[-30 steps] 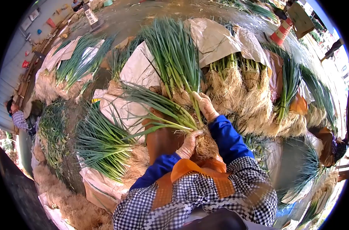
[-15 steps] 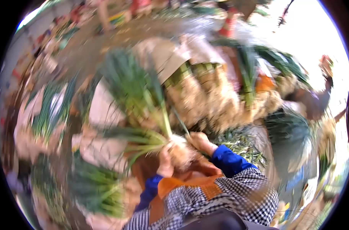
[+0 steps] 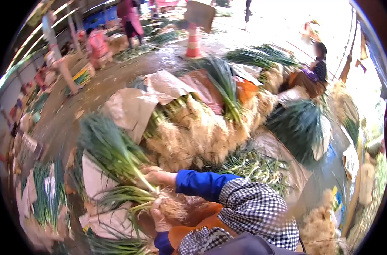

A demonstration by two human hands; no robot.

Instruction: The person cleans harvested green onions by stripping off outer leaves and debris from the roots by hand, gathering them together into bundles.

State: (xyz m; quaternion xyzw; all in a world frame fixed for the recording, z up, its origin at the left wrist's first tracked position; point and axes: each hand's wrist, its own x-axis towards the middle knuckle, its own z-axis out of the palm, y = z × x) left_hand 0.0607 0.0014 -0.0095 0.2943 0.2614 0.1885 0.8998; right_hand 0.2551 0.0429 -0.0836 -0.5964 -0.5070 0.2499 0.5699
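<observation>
A bunch of green onions (image 3: 136,193) with a pale, bushy root clump (image 3: 173,207) lies in front of me. My left hand (image 3: 159,216) is closed around its white base, thumb up beside the roots. My right hand (image 3: 159,175) reaches across from the right, fingers closed at the lower stalks of a larger leafy bundle (image 3: 110,140) just above; its fingertips are partly hidden. One long pale stalk runs between the two hands. An orange apron (image 3: 189,233) covers my lap below the roots.
Several root-out onion bundles (image 3: 189,131) under brown paper (image 3: 129,110) form a row ahead. Trimmed leaves (image 3: 257,168) are heaped at right. More onions (image 3: 300,127) lie further right, near a seated person (image 3: 314,72). A traffic cone (image 3: 193,42) stands behind; other people are at back left.
My right hand has moved left, from beside the roots to the stalks above my left hand. The held bunch sits lower and further left in view, and the camera has turned.
</observation>
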